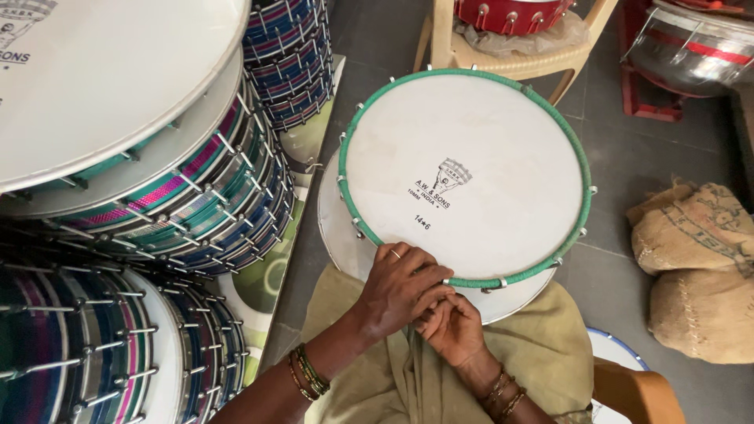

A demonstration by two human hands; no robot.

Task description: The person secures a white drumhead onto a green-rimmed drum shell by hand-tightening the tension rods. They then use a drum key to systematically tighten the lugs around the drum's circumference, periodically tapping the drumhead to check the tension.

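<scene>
- The drum [471, 173] with its green rim is gripped at six o'clock by the left hand [400, 286].
- The right hand [453, 326], fingers curled, is tucked beneath the left; what it grasps cannot be told.
- Stacked drums [157, 196] are seen at nine o'clock.

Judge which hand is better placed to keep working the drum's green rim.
Probably the left hand: it lies on the drum at the green rim, while the right hand sits below the edge.

Printed marks and sacks around the hands

Just beyond the left hand [400, 286], a small black printed emblem [441, 187] sits on the white drum skin [503, 157]. Far to the right of the right hand [454, 328], two brown burlap sacks [695, 267] with faded dark print lie on the floor. Up left, another drum skin [110, 71] carries a dark blue print [17, 31] at the corner.
</scene>
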